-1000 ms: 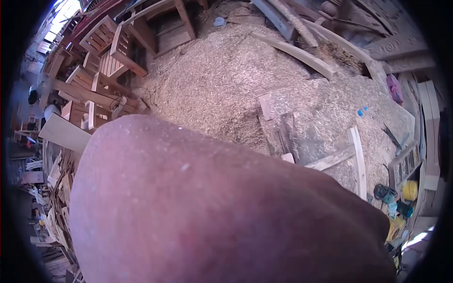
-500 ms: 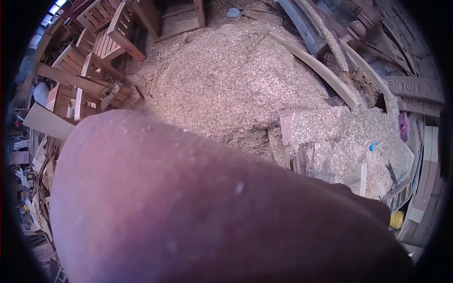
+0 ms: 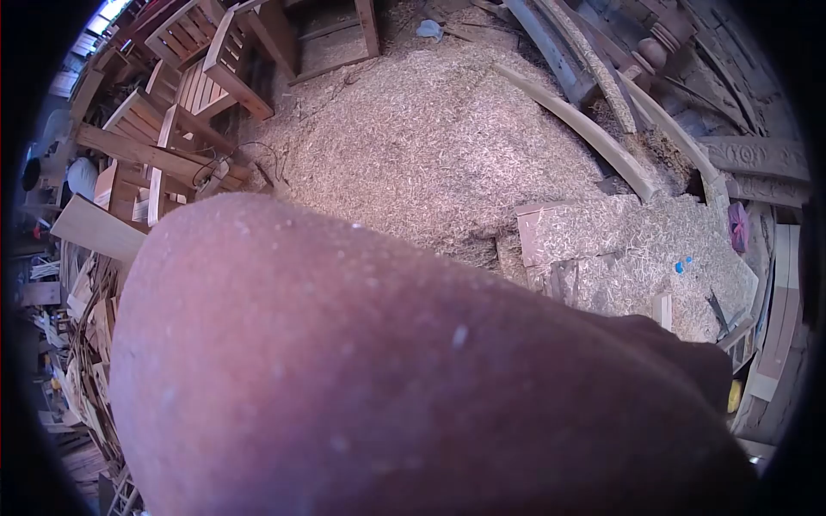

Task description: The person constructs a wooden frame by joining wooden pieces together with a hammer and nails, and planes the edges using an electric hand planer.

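A bare forearm (image 3: 361, 361), very close to the camera, crosses from the left to the lower right and covers much of the view. It appears to be my left arm, with the elbow end at the left. At its far right end, dark and partly hidden, is what looks like the knuckle side of my left hand (image 3: 695, 361). Its fingers cannot be made out, nor whether anything is in them. Pale specks of wood dust cling to the skin. My right hand is out of sight.
Wood shavings (image 3: 413, 146) cover the floor. Slatted wooden chair frames (image 3: 232, 69) stand at upper left, above stacked wood offcuts (image 3: 86, 353). Long curved timbers (image 3: 585, 129) and a carved board (image 3: 757, 159) lie at right. A shavings-covered board (image 3: 538, 236) lies nearer.
The forearm has shifted slightly right in view, and the hand end now covers more of the yellow object at lower right. The surroundings have moved slightly with the camera.
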`<state>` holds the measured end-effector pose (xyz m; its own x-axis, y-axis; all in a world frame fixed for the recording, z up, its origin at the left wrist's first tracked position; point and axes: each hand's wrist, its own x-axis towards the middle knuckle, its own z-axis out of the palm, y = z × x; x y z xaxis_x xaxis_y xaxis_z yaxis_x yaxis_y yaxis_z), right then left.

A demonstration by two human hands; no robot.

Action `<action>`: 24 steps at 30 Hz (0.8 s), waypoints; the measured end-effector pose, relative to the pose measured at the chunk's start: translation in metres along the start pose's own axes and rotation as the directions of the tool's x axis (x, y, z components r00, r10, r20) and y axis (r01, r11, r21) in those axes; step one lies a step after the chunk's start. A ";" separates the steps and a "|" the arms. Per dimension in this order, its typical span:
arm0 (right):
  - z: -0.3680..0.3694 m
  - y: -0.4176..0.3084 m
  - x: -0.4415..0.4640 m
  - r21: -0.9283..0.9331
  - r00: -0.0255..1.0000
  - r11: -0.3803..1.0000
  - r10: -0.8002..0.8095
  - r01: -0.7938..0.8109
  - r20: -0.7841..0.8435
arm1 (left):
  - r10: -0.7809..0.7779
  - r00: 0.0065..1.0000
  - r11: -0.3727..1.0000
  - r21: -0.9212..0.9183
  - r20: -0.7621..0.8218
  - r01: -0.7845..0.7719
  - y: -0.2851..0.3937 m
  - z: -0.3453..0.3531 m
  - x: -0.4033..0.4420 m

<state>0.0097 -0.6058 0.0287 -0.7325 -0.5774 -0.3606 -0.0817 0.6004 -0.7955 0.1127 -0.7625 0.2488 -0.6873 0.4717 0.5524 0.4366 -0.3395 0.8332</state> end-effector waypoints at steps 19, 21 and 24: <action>0.183 -0.035 0.235 -0.408 0.985 0.904 -0.061 0.124 0.163 | -0.006 0.994 1.000 0.012 -0.106 0.007 -0.014 0.010 -0.036; 0.191 -0.036 0.242 -0.420 0.985 0.899 -0.058 0.122 0.161 | -0.009 0.994 1.000 0.010 -0.107 0.011 -0.015 0.009 -0.041; 0.187 -0.038 0.239 -0.370 0.983 0.920 -0.068 0.127 0.169 | -0.008 0.994 1.000 0.007 -0.105 0.009 -0.014 0.010 -0.044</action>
<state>-0.0362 -0.8703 -0.1187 -0.6007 -0.7020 -0.3825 -0.4184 0.6838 -0.5978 0.1424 -0.7708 0.2128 -0.7482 0.3860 0.5396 0.4346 -0.3295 0.8382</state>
